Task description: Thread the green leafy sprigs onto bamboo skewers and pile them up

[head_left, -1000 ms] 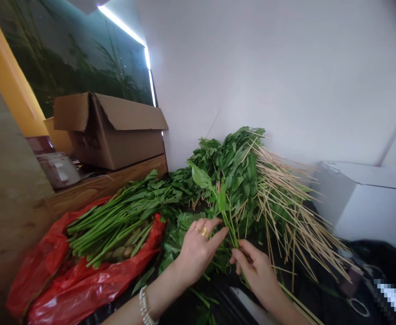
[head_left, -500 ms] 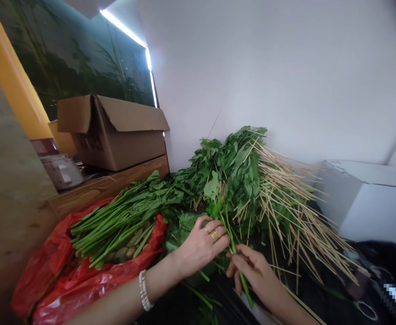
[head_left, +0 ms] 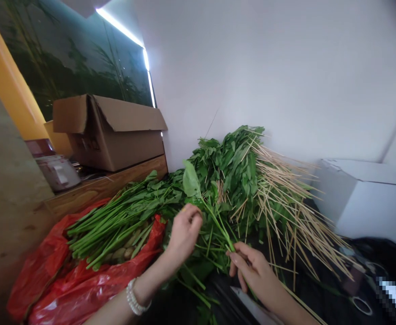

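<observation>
A leafy green stem (head_left: 220,225) slants up and to the left, a broad leaf at its upper end. My right hand (head_left: 252,266) pinches it low down between thumb and fingers. Left of the stem, my left hand (head_left: 185,229) is closed with its fingers curled in. Whatever it may hold is hidden by the hand. Loose green stems and leaves (head_left: 198,271) lie beneath both hands. Behind them rises a heap of leaves on thin sticks (head_left: 238,158), with the pale stick ends (head_left: 296,212) fanned out to the right.
At left, a red plastic bag (head_left: 66,289) lies under a bundle of long green stems (head_left: 106,230). Beyond it an opened cardboard box (head_left: 126,146) and a whitish container (head_left: 57,171) rest on a wooden ledge. A white box (head_left: 380,203) stands at right, near black plastic (head_left: 387,257).
My left hand has moved left off the stem, and its fingers have curled. The stem now leans further left in my right hand, which stays in nearly the same place.
</observation>
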`<state>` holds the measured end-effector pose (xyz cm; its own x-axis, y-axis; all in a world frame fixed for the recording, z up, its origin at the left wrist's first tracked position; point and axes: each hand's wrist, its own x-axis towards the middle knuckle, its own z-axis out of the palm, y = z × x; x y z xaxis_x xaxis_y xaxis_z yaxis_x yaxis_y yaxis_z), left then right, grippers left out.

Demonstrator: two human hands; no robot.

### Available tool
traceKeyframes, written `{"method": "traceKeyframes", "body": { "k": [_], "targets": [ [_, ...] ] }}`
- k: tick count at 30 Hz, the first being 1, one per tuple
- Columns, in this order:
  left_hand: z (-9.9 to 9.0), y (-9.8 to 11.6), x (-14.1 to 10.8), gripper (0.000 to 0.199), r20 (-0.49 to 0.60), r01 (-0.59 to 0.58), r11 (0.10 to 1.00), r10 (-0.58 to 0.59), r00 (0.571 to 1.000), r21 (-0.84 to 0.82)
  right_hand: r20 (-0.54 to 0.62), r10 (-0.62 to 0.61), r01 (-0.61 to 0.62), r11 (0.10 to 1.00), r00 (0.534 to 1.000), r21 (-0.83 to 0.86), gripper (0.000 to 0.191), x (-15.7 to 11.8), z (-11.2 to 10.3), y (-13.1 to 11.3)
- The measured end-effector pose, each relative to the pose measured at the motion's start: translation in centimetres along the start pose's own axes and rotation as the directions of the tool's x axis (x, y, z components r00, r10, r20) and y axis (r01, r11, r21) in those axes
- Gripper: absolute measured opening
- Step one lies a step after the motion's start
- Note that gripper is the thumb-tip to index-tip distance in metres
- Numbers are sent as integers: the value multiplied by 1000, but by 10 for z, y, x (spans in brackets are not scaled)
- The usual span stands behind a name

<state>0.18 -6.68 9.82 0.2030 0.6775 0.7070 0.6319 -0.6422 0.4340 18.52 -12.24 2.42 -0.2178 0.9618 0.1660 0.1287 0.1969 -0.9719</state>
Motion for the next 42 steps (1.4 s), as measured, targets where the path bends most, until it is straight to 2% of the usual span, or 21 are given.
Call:
{"method": "traceKeyframes", "body": {
  "k": [1, 2, 4, 5, 8, 10, 13, 15, 16, 17, 19, 22, 24, 26, 29, 32, 36, 39, 42],
  "targets": [
    [-5, 0, 5, 26, -49, 50, 998, -52, 997, -42, -30, -18, 15, 997, 999, -79, 29, 0, -1, 2],
    [-10, -1, 8, 25, -51, 39, 998, -42, 998, -51, -58, -54, 44, 985, 997, -168, 29, 1, -1, 4],
    [-15, -2, 11, 20, 52, -112, 993, 110, 993, 38, -93, -161, 119, 928, 983, -353, 27, 1, -2, 7],
    [-15, -3, 11, 19, 142, -225, 968, 208, 968, 112, -94, -213, 152, 888, 973, -434, 26, 0, -2, 8],
    [-11, -4, 8, 29, 404, -541, 791, 413, 816, 284, -64, -309, 216, 784, 949, -582, 23, -1, -3, 12],
    [-9, -4, 8, 27, 500, -656, 689, 468, 728, 309, -46, -336, 236, 747, 941, -622, 22, -2, -4, 14],
    [-9, -4, 10, 19, 548, -744, 602, 532, 645, 291, -40, -343, 236, 721, 939, -652, 23, -3, -4, 15],
    [-7, -3, 9, 16, 556, -769, 584, 560, 614, 260, -36, -349, 238, 707, 937, -666, 23, -4, -4, 13],
    [-5, -3, 8, 14, 542, -761, 599, 565, 622, 248, -34, -353, 241, 703, 935, -669, 23, -4, -4, 11],
    [-2, -2, 6, 13, 508, -733, 636, 561, 653, 241, -34, -358, 245, 703, 933, -668, 23, -4, -4, 8],
    [6, -1, 4, 10, 391, -617, 754, 510, 766, 225, -50, -377, 254, 712, 925, -655, 23, -4, -4, 3],
    [8, 0, 13, 11, 160, -331, 934, 310, 937, 135, -95, -396, 249, 727, 913, -640, 23, -4, -8, 1],
    [-2, -1, 30, 12, -13, -137, 989, 138, 990, 63, -113, -381, 230, 740, 918, -632, 22, -3, -11, 4],
    [-19, -5, 49, 18, -159, -23, 998, 33, 987, 60, -143, -355, 197, 762, 924, -617, 21, -1, -13, 9],
    [-42, -11, 64, 23, -190, -31, 981, 69, 979, 193, -197, -341, 166, 789, 919, -591, 20, 1, -16, 15],
    [-43, -16, 56, 22, -59, -54, 976, 68, 996, 210, -213, -377, 189, 786, 901, -589, 19, 2, -16, 17],
    [-24, -24, 33, 20, 150, -132, 970, 103, 983, 203, -229, -469, 239, 742, 853, -626, 18, 1, -13, 20],
    [-12, -31, 23, 22, 204, -228, 946, 182, 962, 231, -208, -510, 280, 718, 834, -638, 17, 0, -12, 23],
    [-6, -35, 18, 17, 250, -292, 921, 229, 941, 258, -183, -519, 303, 712, 835, -634, 16, -1, -11, 24]
  ]
}}
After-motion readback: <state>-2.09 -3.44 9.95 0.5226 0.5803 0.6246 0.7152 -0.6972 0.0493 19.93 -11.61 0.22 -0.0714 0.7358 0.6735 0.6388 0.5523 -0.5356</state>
